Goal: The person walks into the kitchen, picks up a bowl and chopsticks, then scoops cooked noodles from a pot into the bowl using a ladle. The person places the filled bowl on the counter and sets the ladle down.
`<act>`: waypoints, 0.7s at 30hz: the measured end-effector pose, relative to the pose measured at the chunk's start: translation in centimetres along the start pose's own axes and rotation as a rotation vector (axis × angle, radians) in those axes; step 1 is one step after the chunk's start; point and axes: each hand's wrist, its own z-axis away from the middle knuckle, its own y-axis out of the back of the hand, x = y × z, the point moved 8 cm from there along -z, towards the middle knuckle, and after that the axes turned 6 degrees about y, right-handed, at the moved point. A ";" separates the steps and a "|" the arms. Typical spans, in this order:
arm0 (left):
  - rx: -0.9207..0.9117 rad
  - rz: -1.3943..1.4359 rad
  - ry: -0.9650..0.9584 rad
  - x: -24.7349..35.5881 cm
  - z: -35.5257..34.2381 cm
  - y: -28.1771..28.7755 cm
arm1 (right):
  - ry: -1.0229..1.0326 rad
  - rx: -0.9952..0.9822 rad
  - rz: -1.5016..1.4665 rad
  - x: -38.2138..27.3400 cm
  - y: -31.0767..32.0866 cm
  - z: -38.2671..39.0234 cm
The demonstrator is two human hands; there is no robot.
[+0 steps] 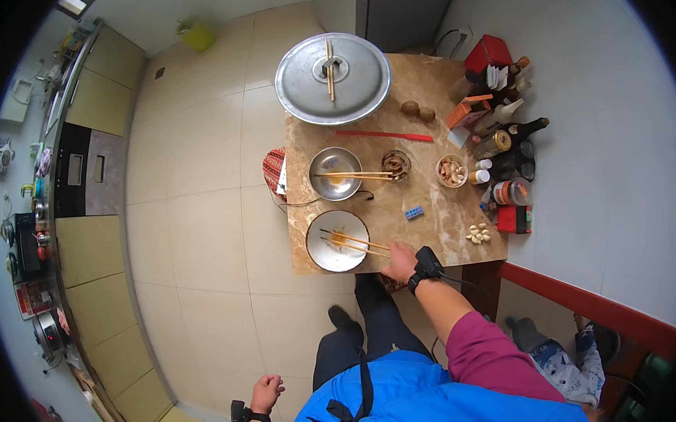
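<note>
At the table's near edge my right hand (pixel 401 263) is closed around the ends of a pair of chopsticks (pixel 363 247). Their tips rest across a white bowl (pixel 317 255) with some yellowish residue inside. Down at the lower left, my left hand (pixel 267 393) hangs over the floor, its fingers curled with nothing seen in them. Just beyond the white bowl is a metal bowl (pixel 323 161), with another pair of chopsticks (pixel 367 175) laid across it. Those reach to a small glass bowl (pixel 395 165) of dark brown food.
A large lidded pot (pixel 292 90) stands at the far left of the marble table (pixel 433 244). Bottles and jars (pixel 496 143) line the wall side. Garlic cloves (pixel 478 234), a blue block (pixel 414 212) and a red stick (pixel 395 135) lie about. Another person (pixel 556 364) is at lower right.
</note>
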 end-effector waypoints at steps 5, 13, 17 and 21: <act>-0.080 0.009 0.026 4.3 -1.2 -2.9 | -0.017 -0.213 0.004 0.1 -4.0 -3.8; -0.148 -0.071 0.005 8.9 -6.1 -4.6 | -0.115 -0.300 0.090 0.5 -7.0 -5.5; -0.183 -0.081 -0.030 9.9 -7.8 -4.8 | -0.109 -0.252 0.090 -0.4 -5.3 -5.2; -0.201 -0.053 -0.014 10.0 -9.1 -4.7 | -0.140 -0.199 0.020 -0.3 -1.7 -5.0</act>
